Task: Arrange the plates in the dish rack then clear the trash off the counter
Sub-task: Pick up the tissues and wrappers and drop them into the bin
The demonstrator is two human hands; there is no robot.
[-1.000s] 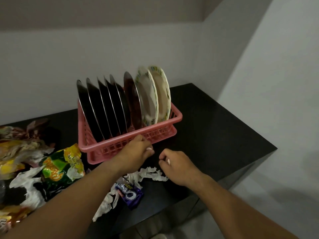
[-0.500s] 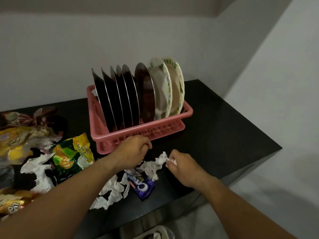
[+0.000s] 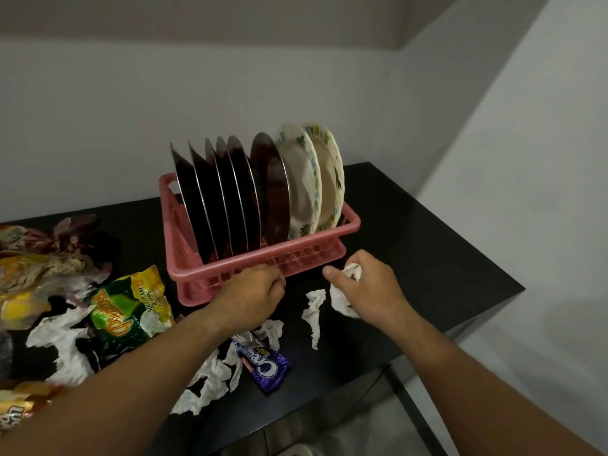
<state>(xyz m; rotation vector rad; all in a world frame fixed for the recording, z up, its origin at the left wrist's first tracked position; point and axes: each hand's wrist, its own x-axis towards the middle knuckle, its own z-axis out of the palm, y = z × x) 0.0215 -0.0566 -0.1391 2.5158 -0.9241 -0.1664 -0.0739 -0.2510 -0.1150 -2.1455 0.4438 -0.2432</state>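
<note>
Crumpled tissue (image 3: 343, 302) now gathered up into the right hand (image 3: 371, 291) — left hand (image 3: 253, 294) curled, contents unclear.

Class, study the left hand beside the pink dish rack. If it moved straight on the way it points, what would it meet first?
The front wall of the pink dish rack. The knuckles of the left hand look nearly against it, though depth is unclear.

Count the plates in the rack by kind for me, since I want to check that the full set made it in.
Steel plates: 6
Patterned white plates: 2
Total: 8 plates, all standing on edge in the pink dish rack.
</note>
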